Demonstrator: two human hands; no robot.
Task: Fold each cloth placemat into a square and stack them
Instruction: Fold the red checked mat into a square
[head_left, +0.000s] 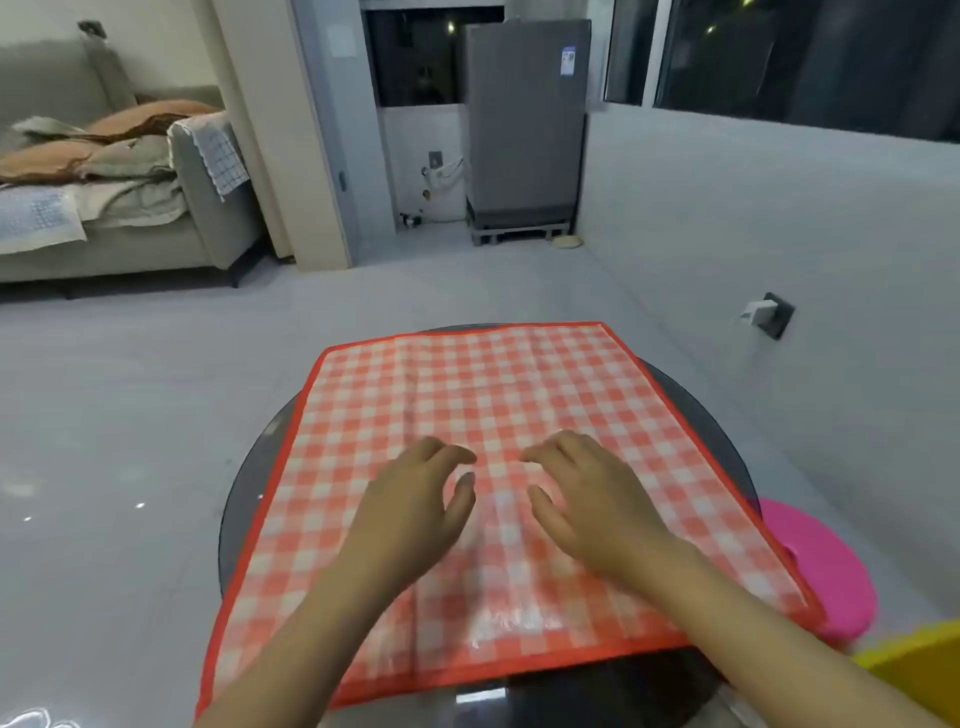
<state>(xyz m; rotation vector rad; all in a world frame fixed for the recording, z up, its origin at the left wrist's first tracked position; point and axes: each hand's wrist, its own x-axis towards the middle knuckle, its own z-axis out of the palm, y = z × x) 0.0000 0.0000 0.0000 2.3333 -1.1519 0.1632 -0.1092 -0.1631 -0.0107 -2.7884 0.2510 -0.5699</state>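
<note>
A red-and-white checked placemat (498, 384) with a red border lies spread flat over a round dark glass table (244, 499), its corners hanging past the rim. Both hands hover over the mat's near middle, side by side. My left hand (415, 509) has its fingers curled and apart, holding nothing. My right hand (587, 499) mirrors it, fingers spread and bent, fingertips close to the cloth. Faint crease lines run across the mat. I cannot tell whether the fingertips touch the cloth.
A pink round stool (826, 571) stands at the table's right, with a yellow object (914, 670) in front of it. A grey sofa (104, 197) with bedding is at the far left. A grey fridge (524, 130) stands at the back. A wall socket (769, 314) sits on the right wall.
</note>
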